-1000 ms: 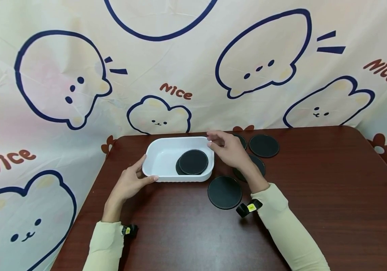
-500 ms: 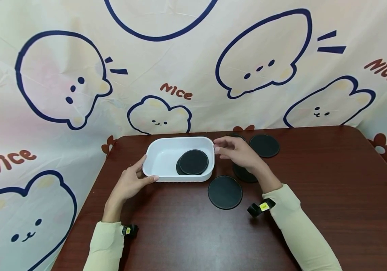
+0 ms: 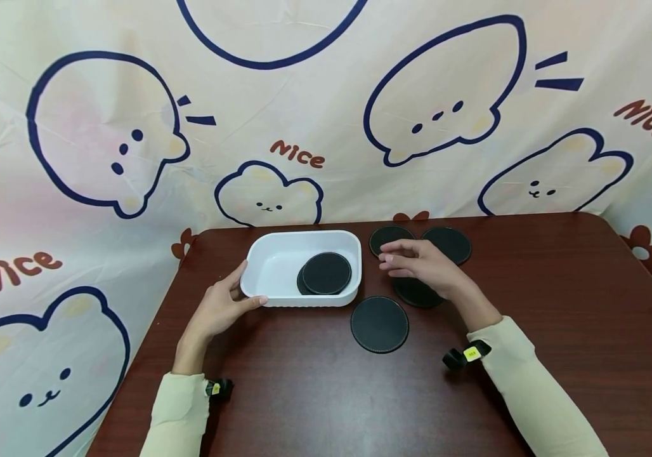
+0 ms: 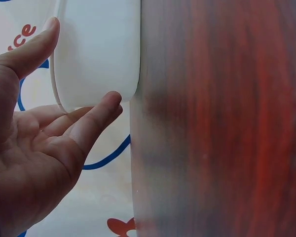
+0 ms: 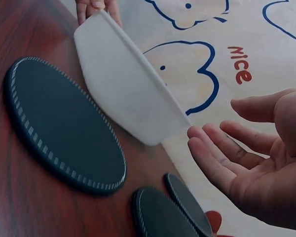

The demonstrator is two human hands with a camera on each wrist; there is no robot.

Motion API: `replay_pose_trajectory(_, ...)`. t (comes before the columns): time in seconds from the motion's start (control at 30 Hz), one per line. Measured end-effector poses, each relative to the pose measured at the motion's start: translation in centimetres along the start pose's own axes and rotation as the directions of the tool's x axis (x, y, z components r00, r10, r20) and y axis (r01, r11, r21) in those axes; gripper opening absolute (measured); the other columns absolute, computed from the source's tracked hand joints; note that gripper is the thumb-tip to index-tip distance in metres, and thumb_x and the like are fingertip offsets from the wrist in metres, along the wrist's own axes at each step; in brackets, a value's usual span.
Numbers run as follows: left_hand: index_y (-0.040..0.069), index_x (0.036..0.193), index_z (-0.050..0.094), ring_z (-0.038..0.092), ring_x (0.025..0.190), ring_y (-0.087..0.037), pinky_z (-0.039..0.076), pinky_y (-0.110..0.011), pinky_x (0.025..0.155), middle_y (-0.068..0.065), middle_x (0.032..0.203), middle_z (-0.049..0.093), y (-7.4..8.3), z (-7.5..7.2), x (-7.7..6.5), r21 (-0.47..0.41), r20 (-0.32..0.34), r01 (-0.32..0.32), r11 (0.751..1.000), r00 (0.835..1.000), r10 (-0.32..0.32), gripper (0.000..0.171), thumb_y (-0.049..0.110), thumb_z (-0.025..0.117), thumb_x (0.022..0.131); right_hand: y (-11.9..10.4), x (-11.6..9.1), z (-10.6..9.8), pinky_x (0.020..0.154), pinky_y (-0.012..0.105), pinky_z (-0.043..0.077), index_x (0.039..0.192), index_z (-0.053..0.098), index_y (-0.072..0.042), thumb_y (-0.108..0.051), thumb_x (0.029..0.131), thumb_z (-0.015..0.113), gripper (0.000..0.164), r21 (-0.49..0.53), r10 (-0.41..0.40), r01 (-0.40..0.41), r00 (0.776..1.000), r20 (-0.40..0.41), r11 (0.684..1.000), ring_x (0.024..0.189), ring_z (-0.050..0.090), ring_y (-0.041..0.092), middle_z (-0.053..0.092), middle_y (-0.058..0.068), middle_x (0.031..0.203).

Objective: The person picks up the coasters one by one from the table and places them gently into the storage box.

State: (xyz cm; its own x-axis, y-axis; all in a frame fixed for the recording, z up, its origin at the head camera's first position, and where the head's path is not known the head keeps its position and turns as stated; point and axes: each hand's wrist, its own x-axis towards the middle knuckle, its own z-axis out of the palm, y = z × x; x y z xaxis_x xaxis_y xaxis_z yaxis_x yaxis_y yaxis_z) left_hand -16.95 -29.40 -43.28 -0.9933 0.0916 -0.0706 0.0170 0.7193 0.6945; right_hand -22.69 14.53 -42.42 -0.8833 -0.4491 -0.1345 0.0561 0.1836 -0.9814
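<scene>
Now the near part of the brown table is flanked by a left sleeve and a right sleeve, each with a small black wrist camera at its cuff. Farther in, one black round coaster lies flat, just right of and nearer than the white tub. The left hand grips the left end of that tub, thumb on the near left corner of the rim and fingers against the end wall, exactly as a second ago; the tub keeps its place at the far left of the table. Inside, toward its right end, an upper coaster rests on a lower coaster, slightly offset, both unchanged. What differs is the right hand: a second ago it was at the tub's right end, and it has drawn away to the right, its fingers loosely spread and pinching nothing. It hovers above a middle coaster, which it partly covers. Beyond, the far left coaster, earlier mostly hidden by the hand, shows more of itself, beside the far right coaster. Behind the far edge hangs a pale cloth with blue-outlined bears.
</scene>
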Motion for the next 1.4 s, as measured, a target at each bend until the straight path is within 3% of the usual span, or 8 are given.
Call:
replay_pose_trajectory(0.23,0.007,0.172,0.021,0.057,0.144,-0.045,0.051,-0.054,0.11,-0.027,0.17,0.038,0.0,0.0,0.0,0.004,0.001,0.0,1.0,1.0,0.0,0.107,0.039,0.086,0.093,1.6,-1.4,-0.7,0.108,0.034,0.057,0.156,0.048,0.007,-0.019,0.11,0.063,0.054,-0.05,-0.011,0.013,1.0,0.029,0.999,0.133,0.069,0.035,0.06,0.03,0.151)
replay_pose_trajectory(0.4,0.008,0.172,0.021,0.057,0.144,-0.046,0.051,-0.054,0.111,-0.027,0.17,0.038,0.0,0.0,0.0,-0.001,0.002,0.004,1.0,1.0,-0.004,0.107,0.039,0.086,0.093,2.6,-2.5,-0.6,0.104,0.016,0.053,0.158,0.048,0.003,-0.023,0.109,0.064,0.057,-0.189,-0.065,0.072,0.997,0.042,0.979,0.141,0.062,0.038,0.061,0.024,0.152)
replay_pose_trajectory(0.5,0.009,0.172,0.021,0.057,0.143,-0.046,0.051,-0.054,0.11,-0.027,0.17,0.038,-0.1,0.0,0.1,-0.007,0.003,0.006,1.0,1.0,-0.006,0.107,0.039,0.086,0.093,3.0,-3.2,-0.3,0.102,0.012,0.05,0.159,0.048,0.0,-0.025,0.108,0.068,0.061,-0.251,-0.1,0.111,0.993,0.057,0.962,0.145,0.059,0.038,0.06,0.022,0.154)
replay_pose_trajectory(0.6,0.009,0.172,0.021,0.058,0.143,-0.046,0.052,-0.053,0.11,-0.027,0.17,0.038,-0.1,0.0,0.1,-0.007,0.003,0.004,1.0,1.0,-0.004,0.107,0.04,0.086,0.093,3.4,-3.7,-0.1,0.105,0.017,0.052,0.161,0.046,-0.001,-0.025,0.106,0.069,0.064,-0.271,-0.129,0.146,0.988,0.082,0.952,0.148,0.056,0.039,0.058,0.021,0.158)
replay_pose_trajectory(0.7,0.009,0.172,0.021,0.058,0.143,-0.045,0.051,-0.053,0.11,-0.027,0.17,0.038,-0.1,0.0,0.1,-0.007,0.004,0.005,1.0,1.0,-0.005,0.106,0.039,0.086,0.093,3.8,-4.2,0.1,0.113,0.03,0.054,0.162,0.044,-0.001,-0.025,0.106,0.07,0.066,-0.271,-0.142,0.166,0.984,0.104,0.948,0.15,0.053,0.039,0.055,0.021,0.161)
replay_pose_trajectory(0.87,0.009,0.172,0.021,0.057,0.145,-0.044,0.05,-0.052,0.111,-0.027,0.17,0.037,-0.1,0.0,0.1,-0.011,0.012,0.011,1.0,1.0,-0.011,0.106,0.04,0.085,0.093,4.3,-4.6,0.2,0.119,0.05,0.047,0.163,0.041,0.002,-0.021,0.104,0.072,0.07,-0.243,-0.159,0.19,0.977,0.141,0.951,0.152,0.049,0.043,0.049,0.024,0.164)
replay_pose_trajectory(1.07,0.009,0.172,0.02,0.057,0.145,-0.042,0.051,-0.052,0.112,-0.026,0.17,0.038,-0.2,0.1,0.0,-0.026,0.012,0.01,1.0,1.0,-0.009,0.107,0.038,0.086,0.093,4.4,-4.6,0.5,0.12,0.052,0.044,0.162,0.041,0.003,-0.019,0.103,0.074,0.071,-0.249,-0.189,0.222,0.97,0.15,0.943,0.154,0.047,0.043,0.048,0.025,0.164)
replay_pose_trajectory(1.4,0.007,0.172,0.02,0.059,0.143,-0.041,0.052,-0.054,0.112,-0.027,0.169,0.039,-0.2,0.1,0.1,-0.023,0.008,-0.004,1.0,1.0,0.004,0.106,0.036,0.086,0.093,4.3,-4.4,1.7,0.122,0.051,0.043,0.159,0.048,0.001,-0.016,0.097,0.081,0.072,-0.358,-0.246,0.283,0.958,0.146,0.89,0.153,0.049,0.037,0.052,0.02,0.163)
